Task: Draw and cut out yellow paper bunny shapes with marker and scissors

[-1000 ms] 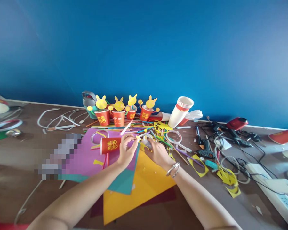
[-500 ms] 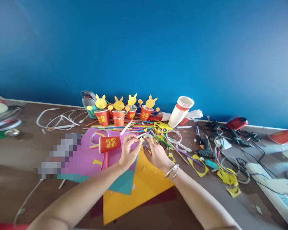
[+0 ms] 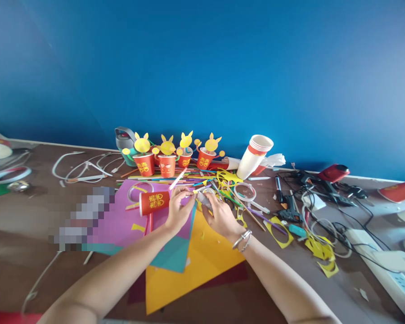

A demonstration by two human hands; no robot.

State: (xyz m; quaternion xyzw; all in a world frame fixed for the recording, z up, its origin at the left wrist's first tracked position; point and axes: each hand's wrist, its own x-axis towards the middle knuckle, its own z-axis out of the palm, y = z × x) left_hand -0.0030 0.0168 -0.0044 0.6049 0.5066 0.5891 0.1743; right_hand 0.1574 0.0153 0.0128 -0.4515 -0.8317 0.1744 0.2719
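My left hand (image 3: pixel 180 210) is closed in a pinch on a small yellow paper piece (image 3: pixel 195 192). Just right of it, my right hand (image 3: pixel 220 217) is closed around a small grey-white object (image 3: pixel 204 199), whose kind I cannot make out. The two sets of fingertips nearly meet above the purple and orange sheets. Beside my left hand a red paper cup (image 3: pixel 154 203) with gold lettering lies on its side. A white stick (image 3: pixel 178 178) slants up behind that hand. Under the hands is the orange sheet (image 3: pixel 189 265).
Several red cups with yellow rabbit-like paper figures (image 3: pixel 167 148) stand along the blue wall. Right of them leans a stack of white cups (image 3: pixel 253 157). Coloured sticks, a tape roll (image 3: pixel 245 192), yellow offcuts (image 3: pixel 279 232), a glue gun (image 3: pixel 290 211), cables and a power strip (image 3: pixel 388 270) crowd the right.
My left hand has shifted slightly left, opening a small gap between the hands. The grey-white object in my right hand shows more clearly. The cups and sheets stay put.
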